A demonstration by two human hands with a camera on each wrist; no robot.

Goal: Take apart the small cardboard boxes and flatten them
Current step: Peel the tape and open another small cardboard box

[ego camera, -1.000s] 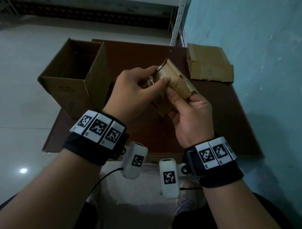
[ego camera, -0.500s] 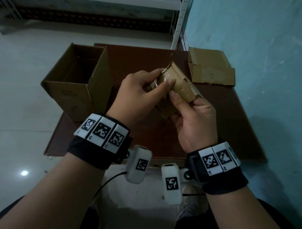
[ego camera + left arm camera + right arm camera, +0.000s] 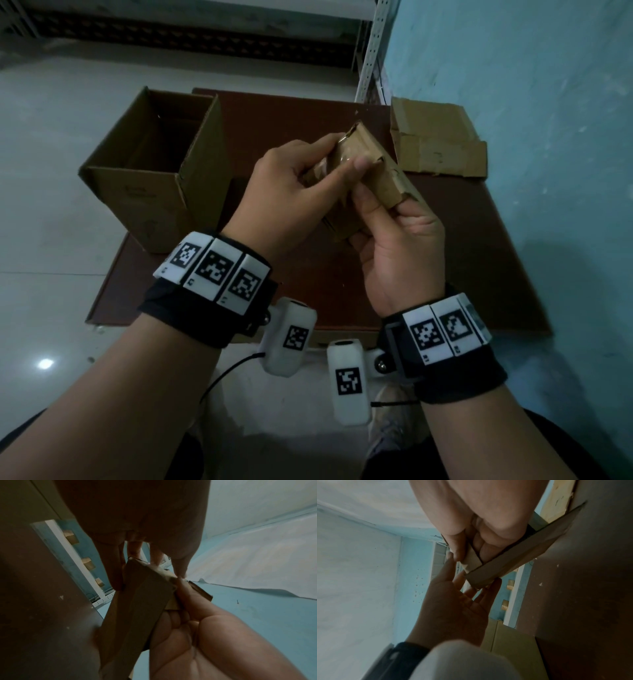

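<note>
Gripping the small box (image 3: 368,171) with our left hand (image 3: 291,192) and right hand (image 3: 400,246), we hold it above the table (image 3: 281,113), big carton (image 3: 150,164) at nine o'clock.

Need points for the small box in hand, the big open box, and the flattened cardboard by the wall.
small box (image 3: 373,164): head view, taped upper face.
big open box (image 3: 137,192): head view, front wall.
flattened cardboard (image 3: 431,137): head view, top panel.
</note>
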